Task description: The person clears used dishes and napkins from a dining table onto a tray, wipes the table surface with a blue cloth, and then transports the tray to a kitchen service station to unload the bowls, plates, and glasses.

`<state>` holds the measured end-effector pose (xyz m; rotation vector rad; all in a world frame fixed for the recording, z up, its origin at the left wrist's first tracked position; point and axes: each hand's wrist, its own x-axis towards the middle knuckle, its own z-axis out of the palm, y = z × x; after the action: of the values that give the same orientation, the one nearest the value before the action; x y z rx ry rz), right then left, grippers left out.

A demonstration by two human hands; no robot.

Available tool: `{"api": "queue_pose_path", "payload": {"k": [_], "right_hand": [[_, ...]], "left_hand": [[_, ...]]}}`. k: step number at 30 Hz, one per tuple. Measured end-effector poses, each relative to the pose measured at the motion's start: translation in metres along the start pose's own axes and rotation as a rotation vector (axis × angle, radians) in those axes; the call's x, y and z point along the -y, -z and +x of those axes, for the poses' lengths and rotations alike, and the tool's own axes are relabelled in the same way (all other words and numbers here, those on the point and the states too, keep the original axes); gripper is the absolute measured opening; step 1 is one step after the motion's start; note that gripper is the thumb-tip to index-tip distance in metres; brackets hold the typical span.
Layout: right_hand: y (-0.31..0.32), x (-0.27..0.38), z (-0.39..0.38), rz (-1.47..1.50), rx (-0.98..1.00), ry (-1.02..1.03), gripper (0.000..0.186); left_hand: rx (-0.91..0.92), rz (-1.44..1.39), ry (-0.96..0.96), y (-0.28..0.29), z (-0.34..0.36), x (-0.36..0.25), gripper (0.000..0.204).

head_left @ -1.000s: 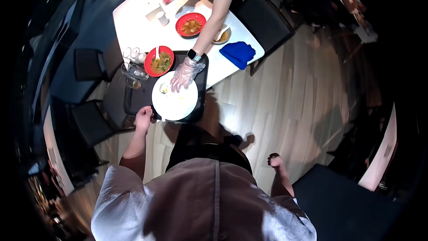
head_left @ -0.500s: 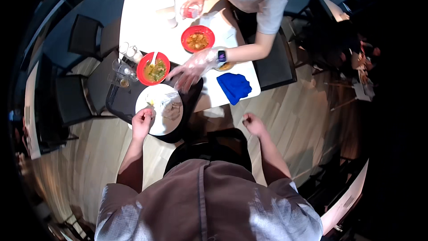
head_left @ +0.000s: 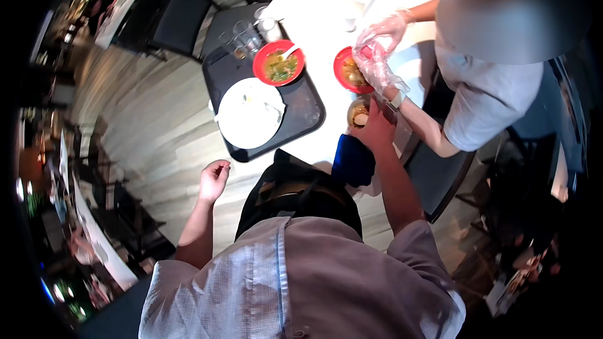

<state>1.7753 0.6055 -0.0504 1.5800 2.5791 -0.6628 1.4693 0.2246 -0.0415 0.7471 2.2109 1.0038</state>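
My right hand (head_left: pixel 379 127) reaches over the near right part of the table and grips the rim of a small bowl (head_left: pixel 353 113) with food in it. Just below that hand lies a crumpled blue cloth (head_left: pixel 353 162). My left hand (head_left: pixel 215 180) hangs in front of the tray, its fingers curled together with nothing visible in them. Nearest to it is a round white plate (head_left: pixel 246 122) with scraps and crumpled tissue. Behind the plate, a red bowl (head_left: pixel 278 74) of soup with greens holds a white spoon (head_left: pixel 291 51).
A black tray (head_left: pixel 301 119) carries the plate, soup bowl and glasses (head_left: pixel 246 34). Across the table (head_left: pixel 326 0), a person's plastic-gloved hands (head_left: pixel 380 47) hold something red over another red bowl (head_left: pixel 344 75). Dark chairs (head_left: pixel 182 19) stand around.
My right hand has reached forward onto the small bowl. My left hand has drawn away from the plate. The other person's gloved hands have come together over the far red bowl. My view has turned.
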Motion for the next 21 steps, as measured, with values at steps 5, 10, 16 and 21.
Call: {"api": "queue_pose_path", "payload": {"k": [5, 10, 16, 21], "right_hand": [[-0.018, -0.002, 0.016, -0.091, 0.042, 0.016, 0.115], [-0.008, 0.011, 0.019, -0.159, 0.111, -0.041, 0.091], [0.017, 0.037, 0.018, -0.099, 0.21, -0.024, 0.047], [-0.01, 0.068, -0.002, -0.039, -0.021, -0.042, 0.097]], "left_hand": [[-0.088, -0.061, 0.061, -0.006, -0.039, -0.004, 0.013], [-0.121, 0.022, 0.1, 0.01, 0.004, 0.002, 0.016], [-0.024, 0.327, -0.107, 0.039, 0.123, 0.006, 0.022], [0.166, 0.502, -0.205, 0.044, 0.197, 0.005, 0.026]]}}
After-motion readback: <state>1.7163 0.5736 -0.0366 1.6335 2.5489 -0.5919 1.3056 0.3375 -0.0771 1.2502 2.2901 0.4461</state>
